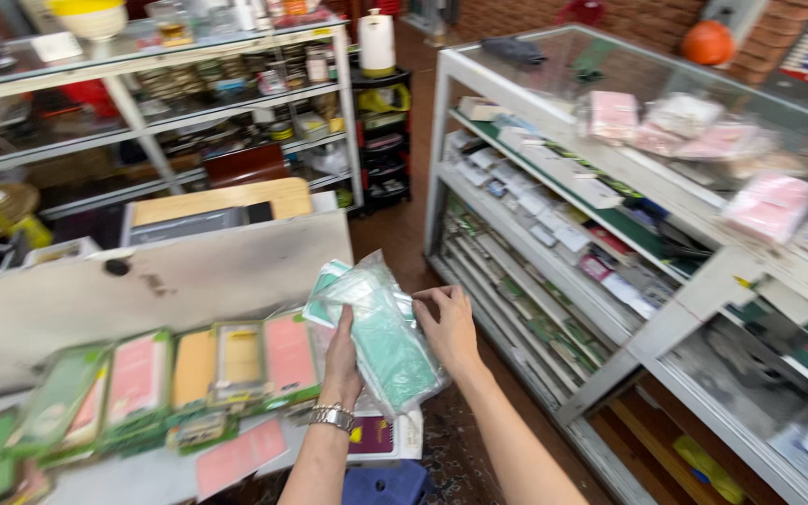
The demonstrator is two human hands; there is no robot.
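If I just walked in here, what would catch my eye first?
Probably the clear plastic packet of mint-green cases at the centre, held up between the left hand and the right hand. Next, the row of pink, orange and green packets lying on the table to the left, and the glass display counter with pink packets on top at right.

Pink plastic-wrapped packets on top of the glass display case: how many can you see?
4 at least: one pink plastic-wrapped packet farthest back, a paler one beside it, another further right, and the nearest at the front. Blur may hide more.
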